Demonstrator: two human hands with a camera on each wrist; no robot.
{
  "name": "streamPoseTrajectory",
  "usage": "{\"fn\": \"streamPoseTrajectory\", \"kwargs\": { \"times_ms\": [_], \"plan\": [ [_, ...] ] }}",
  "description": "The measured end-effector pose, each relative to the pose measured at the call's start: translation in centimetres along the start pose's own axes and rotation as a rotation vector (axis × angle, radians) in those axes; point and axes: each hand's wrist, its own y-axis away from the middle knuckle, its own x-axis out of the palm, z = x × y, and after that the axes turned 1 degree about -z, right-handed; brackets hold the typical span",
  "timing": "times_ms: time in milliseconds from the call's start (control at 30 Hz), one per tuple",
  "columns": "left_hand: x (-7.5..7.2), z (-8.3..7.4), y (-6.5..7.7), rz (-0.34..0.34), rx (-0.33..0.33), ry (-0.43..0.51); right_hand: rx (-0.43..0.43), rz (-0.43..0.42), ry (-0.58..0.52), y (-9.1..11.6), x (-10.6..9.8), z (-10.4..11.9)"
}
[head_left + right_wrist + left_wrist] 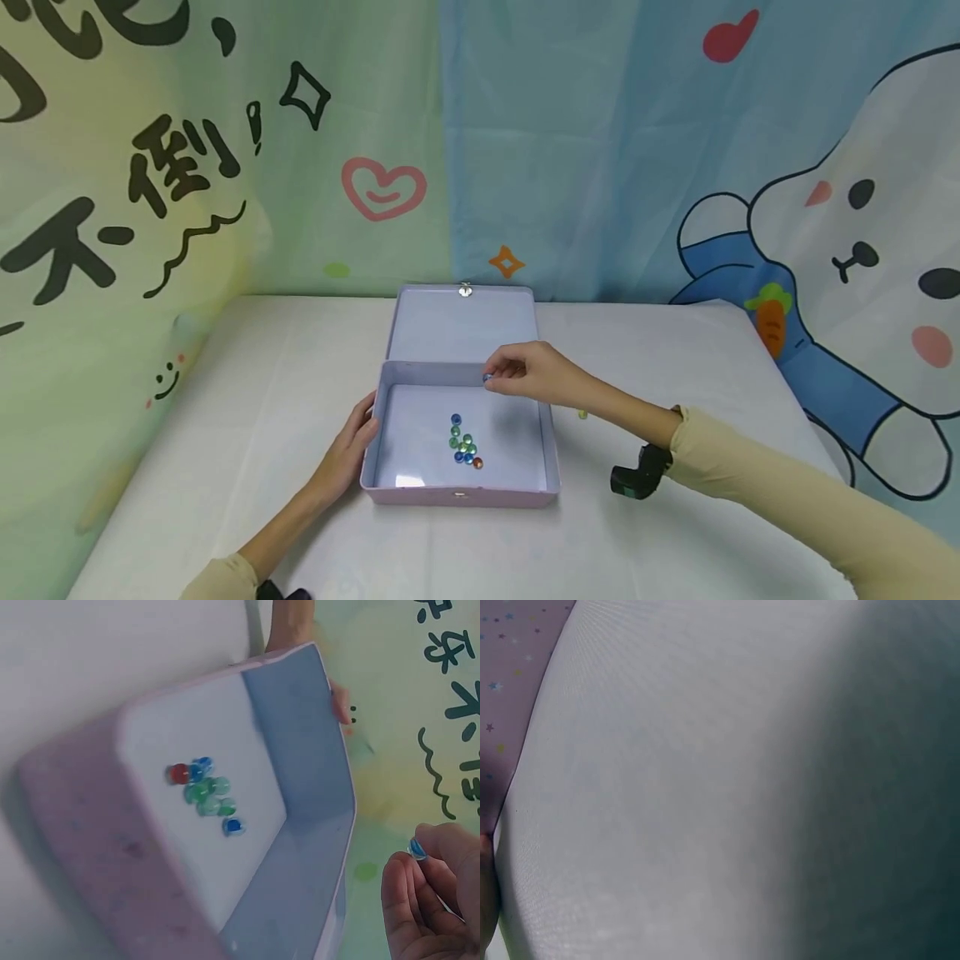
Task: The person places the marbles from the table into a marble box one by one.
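Note:
A lidded box (460, 497), pale purple outside, stands open on the table with its lid (461, 321) tilted back. Several glass marbles (462, 447), green, blue and one reddish-brown, lie clustered on its floor; the right wrist view shows the same marbles (199, 787). Above the box's back right part, my right hand (528, 371) pinches a blue marble (417, 849) between thumb and forefinger. My left hand (348, 446) rests against the outside of the left wall, its fingers lying along it. Only a sliver of that hand (487, 896) appears in the left wrist view.
A yellow-green marble (582, 414) lies on the white tablecloth (637, 533) right of the box, just beyond the right forearm. Behind the table hangs a printed curtain (570, 150). Black devices (641, 475) are strapped at the wrists.

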Motion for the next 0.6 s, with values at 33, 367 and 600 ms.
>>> {"fn": "streamPoseTrajectory", "kwargs": {
  "times_ms": [33,367,600],
  "plan": [
    [0.0,0.0,0.0,0.0,0.001,0.001,-0.004,0.002,0.0,-0.4,0.2,0.2],
    [-0.1,0.0,-0.1,-0.007,0.019,0.0,-0.081,0.111,0.038,-4.3,2.5,1.3],
    [-0.1,0.2,0.0,-0.006,0.014,0.004,-0.122,0.222,0.16,-6.4,4.3,1.6]
  ]
}}
